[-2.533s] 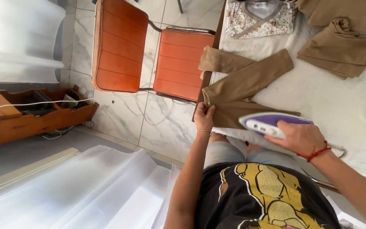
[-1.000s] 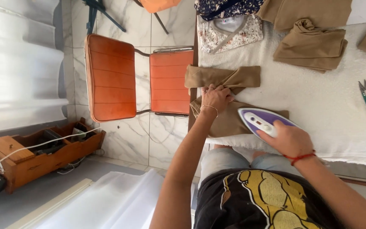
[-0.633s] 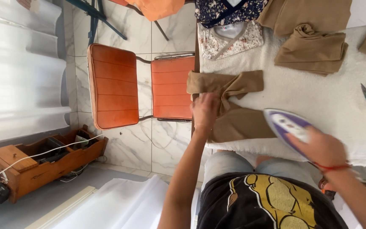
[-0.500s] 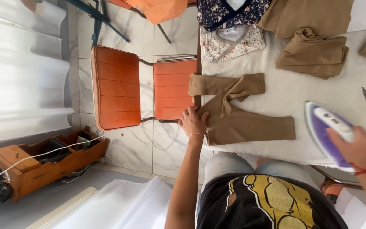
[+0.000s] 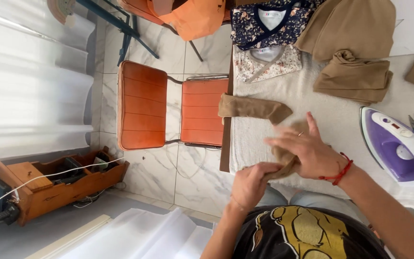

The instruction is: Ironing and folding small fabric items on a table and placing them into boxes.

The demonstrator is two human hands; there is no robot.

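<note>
Hands meet over a small tan garment [image 5: 257,108] of soft, ribbed-looking knit on our white towelling table cover [image 5: 331,120]. Our left hand [image 5: 250,184] is clenched round the garment's near end at six o'clock, bunching the cloth into a thick roll. Our right hand [image 5: 307,151], with a red cord at its wrist, lies on top with fingers spread, pressing the middle flat; one narrow leg of the garment stretches out toward ten o'clock, reaching the table edge. At three o'clock rests a purple and white iron [image 5: 398,148], smooth plastic, released, well apart from both hands. Beyond, at one o'clock, we see folded tan cloth [image 5: 353,79] in a soft heap.
</note>
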